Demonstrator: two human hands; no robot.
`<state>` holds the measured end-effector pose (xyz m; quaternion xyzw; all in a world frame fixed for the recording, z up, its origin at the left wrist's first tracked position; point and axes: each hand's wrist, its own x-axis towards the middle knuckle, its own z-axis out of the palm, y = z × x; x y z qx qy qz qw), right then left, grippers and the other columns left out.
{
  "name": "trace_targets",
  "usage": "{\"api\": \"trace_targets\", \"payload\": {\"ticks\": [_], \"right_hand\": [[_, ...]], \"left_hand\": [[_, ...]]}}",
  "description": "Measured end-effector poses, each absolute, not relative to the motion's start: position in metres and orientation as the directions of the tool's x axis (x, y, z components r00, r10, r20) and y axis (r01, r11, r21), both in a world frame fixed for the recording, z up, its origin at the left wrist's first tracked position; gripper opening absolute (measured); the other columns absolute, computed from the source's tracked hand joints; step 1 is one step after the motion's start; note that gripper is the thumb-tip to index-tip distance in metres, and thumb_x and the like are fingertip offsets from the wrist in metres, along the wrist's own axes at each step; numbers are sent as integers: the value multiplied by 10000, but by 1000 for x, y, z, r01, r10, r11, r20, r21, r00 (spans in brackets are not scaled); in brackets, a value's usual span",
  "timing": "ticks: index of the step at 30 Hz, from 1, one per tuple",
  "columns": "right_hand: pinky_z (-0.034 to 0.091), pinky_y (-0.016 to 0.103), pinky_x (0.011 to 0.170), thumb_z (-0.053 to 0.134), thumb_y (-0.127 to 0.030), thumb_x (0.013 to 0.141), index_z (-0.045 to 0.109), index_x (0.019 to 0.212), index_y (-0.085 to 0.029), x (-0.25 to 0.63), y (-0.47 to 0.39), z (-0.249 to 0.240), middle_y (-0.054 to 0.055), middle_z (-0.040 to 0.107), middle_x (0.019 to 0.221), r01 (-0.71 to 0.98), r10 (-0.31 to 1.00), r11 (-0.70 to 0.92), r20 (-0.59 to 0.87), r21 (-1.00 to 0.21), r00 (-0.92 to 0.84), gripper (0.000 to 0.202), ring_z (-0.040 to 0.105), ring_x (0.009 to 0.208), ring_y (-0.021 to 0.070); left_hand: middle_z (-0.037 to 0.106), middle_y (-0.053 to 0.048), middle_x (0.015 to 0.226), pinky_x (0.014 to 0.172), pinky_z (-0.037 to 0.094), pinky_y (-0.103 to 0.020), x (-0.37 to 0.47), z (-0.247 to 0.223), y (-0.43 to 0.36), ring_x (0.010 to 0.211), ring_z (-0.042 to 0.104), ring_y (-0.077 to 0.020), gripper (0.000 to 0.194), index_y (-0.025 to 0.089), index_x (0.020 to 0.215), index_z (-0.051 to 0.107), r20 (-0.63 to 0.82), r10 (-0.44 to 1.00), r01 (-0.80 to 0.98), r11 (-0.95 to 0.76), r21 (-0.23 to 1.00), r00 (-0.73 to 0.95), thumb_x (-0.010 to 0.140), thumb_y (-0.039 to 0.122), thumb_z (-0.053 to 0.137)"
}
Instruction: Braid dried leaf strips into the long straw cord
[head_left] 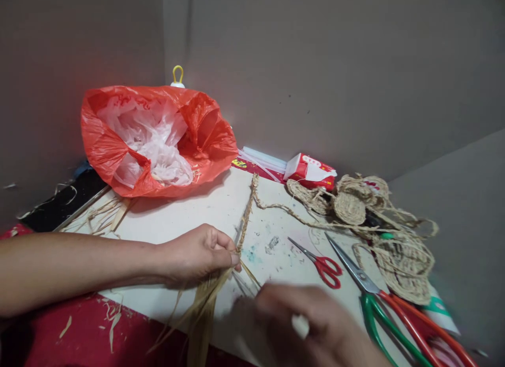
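Observation:
My left hand (207, 254) is closed in a pinch around the lower end of a thin straw braid (246, 217). The braid runs up from my fingers across the white board, bends at the top and continues right toward coiled braids. Loose flat straw strands (203, 317) hang below the pinch toward the board's front edge. My right hand (315, 319), blurred by motion, is at the lower right with its fingers curled. One straw strand (250, 275) stretches from the left fingertips to the right ones. The right fingertips are partly smeared.
Small red-handled scissors (319, 263) and large scissors with green and red handles (369, 288) lie right. Behind them are coiled straw braids (351, 208) and a red tissue pack (310, 169). A red plastic bag (102, 146) stands back left. Grey walls enclose the back.

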<state>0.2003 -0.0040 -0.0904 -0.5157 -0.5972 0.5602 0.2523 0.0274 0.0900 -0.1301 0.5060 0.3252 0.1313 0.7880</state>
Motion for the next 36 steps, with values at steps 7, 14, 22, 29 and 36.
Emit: {"api": "trace_targets", "payload": {"ticks": [7,14,22,29,36], "right_hand": [[319,236,491,399,-558,891,553,682,-176,199,29,-123,-2,497,538,249,896,-318,-376,-915,-236,462,416,499,119],[187,228,443,452,-551,874,520,624,-170,200,30,-132,-53,331,527,191,834,-375,-420,-907,-358,462,226,473,85],[114,243,417,543,-468,838,382,519,-190,196,29,-144,-79,266,441,27,843,-485,-476,-874,-253,453,168,417,68],[88,236,400,555,-486,835,428,552,-182,181,17,-146,-98,229,418,-162,851,-519,-489,-839,-192,435,147,401,59],[86,217,385,626,-453,801,392,562,-183,168,10,-141,-105,230,426,-374,832,-553,-515,-744,-205,431,128,401,45]], "left_hand": [[471,56,523,430,193,-197,27,-129,90,440,320,-40,323,140,658,492,-301,500,77,420,904,812,743,423,623],[401,77,498,398,158,-202,26,-127,96,408,247,-42,285,144,697,510,-342,426,228,295,928,838,800,405,558],[387,58,540,452,245,-188,22,-119,100,484,322,-67,203,158,673,508,-303,519,433,-146,890,799,836,261,444],[485,26,532,440,251,-229,14,-105,79,419,370,-89,168,169,758,568,-119,505,453,-614,646,855,837,179,421],[614,-116,800,432,278,-286,10,-132,48,579,551,-199,167,120,903,583,6,366,356,-907,228,930,763,130,492]]}}
